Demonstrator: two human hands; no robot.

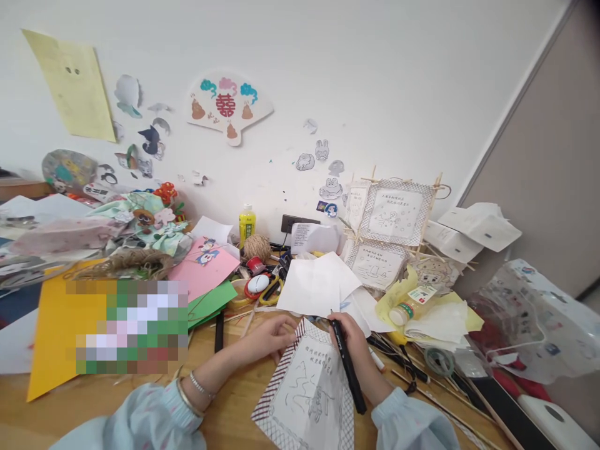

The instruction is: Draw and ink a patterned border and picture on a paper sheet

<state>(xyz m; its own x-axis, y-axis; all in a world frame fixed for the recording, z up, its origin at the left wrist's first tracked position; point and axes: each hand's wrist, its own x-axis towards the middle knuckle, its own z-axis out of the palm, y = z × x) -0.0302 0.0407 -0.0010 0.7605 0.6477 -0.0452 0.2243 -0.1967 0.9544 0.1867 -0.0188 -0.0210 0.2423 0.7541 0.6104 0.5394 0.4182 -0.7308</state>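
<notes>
A sheet of paper [304, 387] lies before me on the wooden table, with line drawings, handwriting and a patterned border. Red-brown stripes fill the border's left side; cross-hatching covers the right and lower parts. My left hand [276, 337] is at the upper left edge of this sheet, its bent fingers closed on the edge. In my right hand [351, 344] is a black marker [347, 369]. Its thin tip points up and away, above the sheet's top right, and its thick end slants down toward me. The tip appears clear of the drawing.
Loose white sheets [312, 284] lie just beyond. Scissors [272, 290], a twine ball [257, 248] and a yellow-green bottle [247, 226] stand behind. Framed drawings [396, 212] lean at the wall. Orange card [60, 331] is left; a phone [501, 406] and sticks are right.
</notes>
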